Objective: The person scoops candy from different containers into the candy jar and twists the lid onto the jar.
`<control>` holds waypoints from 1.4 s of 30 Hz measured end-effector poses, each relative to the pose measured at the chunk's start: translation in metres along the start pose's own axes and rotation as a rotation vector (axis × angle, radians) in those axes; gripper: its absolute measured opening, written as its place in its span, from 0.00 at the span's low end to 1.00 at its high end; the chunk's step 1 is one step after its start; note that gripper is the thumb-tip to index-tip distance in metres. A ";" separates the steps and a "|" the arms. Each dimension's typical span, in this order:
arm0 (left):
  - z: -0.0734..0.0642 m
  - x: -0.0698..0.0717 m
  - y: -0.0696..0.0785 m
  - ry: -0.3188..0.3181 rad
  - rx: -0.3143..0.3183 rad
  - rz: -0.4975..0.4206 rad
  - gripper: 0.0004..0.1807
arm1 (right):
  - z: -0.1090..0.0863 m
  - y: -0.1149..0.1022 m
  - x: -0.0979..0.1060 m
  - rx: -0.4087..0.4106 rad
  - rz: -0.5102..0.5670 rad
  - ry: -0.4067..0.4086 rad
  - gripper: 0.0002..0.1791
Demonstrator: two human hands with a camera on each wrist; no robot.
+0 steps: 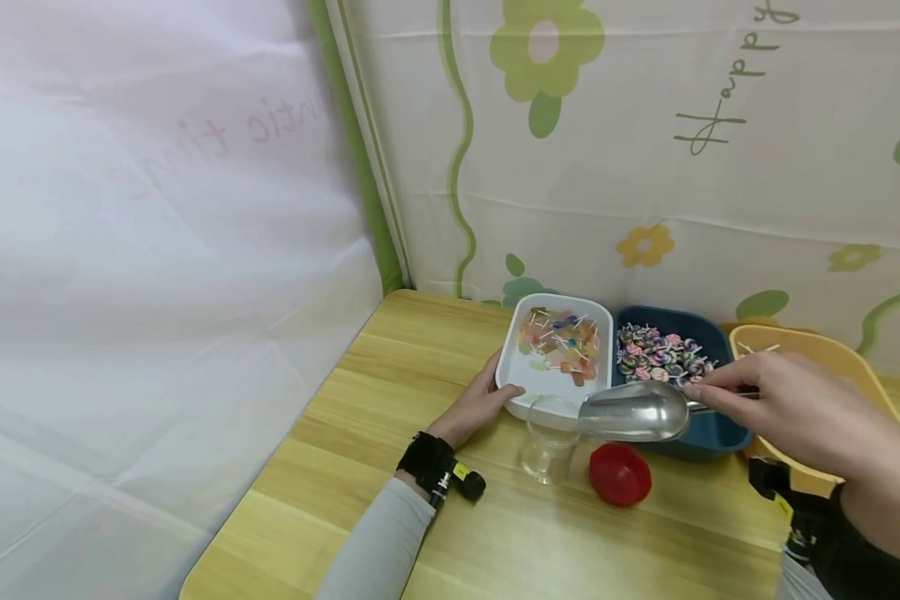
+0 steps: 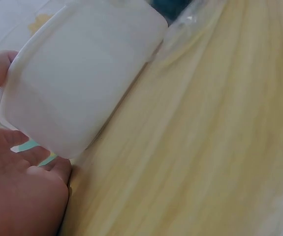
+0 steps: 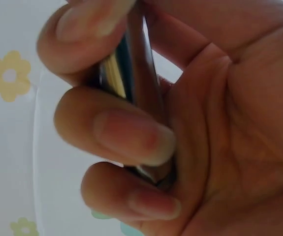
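In the head view my left hand [image 1: 474,408] grips the near left corner of a white tray [image 1: 521,367], thumb over the rim. The tray holds small translucent candies [image 1: 562,337] on white sticks. The left wrist view shows the tray's plain outer wall [image 2: 77,73] beside my fingers. My right hand [image 1: 802,408] holds a metal scoop [image 1: 637,411] by its handle; in the right wrist view the fingers [image 3: 131,135] curl round the handle [image 3: 143,64]. The scoop's mouth points left and overlaps the rim of a clear plastic cup [image 1: 546,458] standing on the table.
A red round container [image 1: 620,475] lies right of the cup. Behind the scoop, a dark blue bin [image 1: 712,437] holds many swirl-patterned candies [image 1: 663,354]. Farther right is a yellow bin [image 1: 832,358] with white sticks inside. A patterned curtain [image 1: 570,192] hangs behind the wooden table [image 1: 330,467].
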State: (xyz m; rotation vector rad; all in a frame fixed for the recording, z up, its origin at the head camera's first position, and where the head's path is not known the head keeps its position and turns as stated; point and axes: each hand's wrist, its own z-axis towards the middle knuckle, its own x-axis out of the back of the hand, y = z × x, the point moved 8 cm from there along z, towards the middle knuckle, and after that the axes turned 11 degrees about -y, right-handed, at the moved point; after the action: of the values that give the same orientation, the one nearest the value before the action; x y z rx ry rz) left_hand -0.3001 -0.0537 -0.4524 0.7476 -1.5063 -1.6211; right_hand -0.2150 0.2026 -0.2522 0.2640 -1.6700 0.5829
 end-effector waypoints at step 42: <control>-0.001 0.001 0.001 0.009 -0.004 0.012 0.39 | 0.120 -0.021 -0.089 -0.148 -0.105 0.046 0.04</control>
State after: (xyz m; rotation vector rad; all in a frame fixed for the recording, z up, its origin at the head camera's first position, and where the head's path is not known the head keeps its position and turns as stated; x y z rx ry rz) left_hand -0.2997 -0.0553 -0.4513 0.7417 -1.4986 -1.6098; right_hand -0.2908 0.1098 -0.3447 0.2283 -1.6355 0.3823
